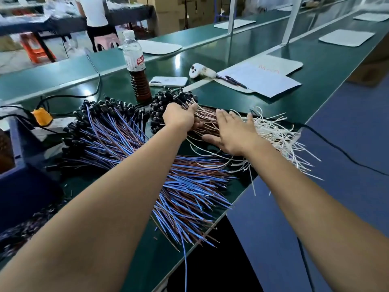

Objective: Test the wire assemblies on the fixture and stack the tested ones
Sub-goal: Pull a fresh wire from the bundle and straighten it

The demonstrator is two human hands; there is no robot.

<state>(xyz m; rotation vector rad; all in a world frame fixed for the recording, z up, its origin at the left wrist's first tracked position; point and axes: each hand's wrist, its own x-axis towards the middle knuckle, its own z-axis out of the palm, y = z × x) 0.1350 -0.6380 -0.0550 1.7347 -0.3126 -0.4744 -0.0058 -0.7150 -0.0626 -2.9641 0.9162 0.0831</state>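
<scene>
Both bare forearms reach in from the near edge toward a heap of brown-and-white wire assemblies on the green desk. Left hand makes the grip: fingers curled round a bunch of those wires just behind their black connector ends, clamped on the bunch. Right hand lies just right of the grip, fingers straight and spread, palm down flat on the same heap, holding nothing. White wire tails fan out right of that hand toward the desk edge, some overhanging it. Left of the grip and touching its heap sits a bigger pile of blue-and-brown wire assemblies, black connectors on the far-left side, loose ends running back under the left forearm to the near edge. Just beyond the grip stands a plastic bottle with dark liquid in its lower half; a white phone lies beside it, then a white handheld controller, then a pen on paper sheets. Far left of the grip: an orange plug with black cables and a dark blue bin; can't tell which item is the test fixture. Well beyond, a person stands at another bench.
</scene>
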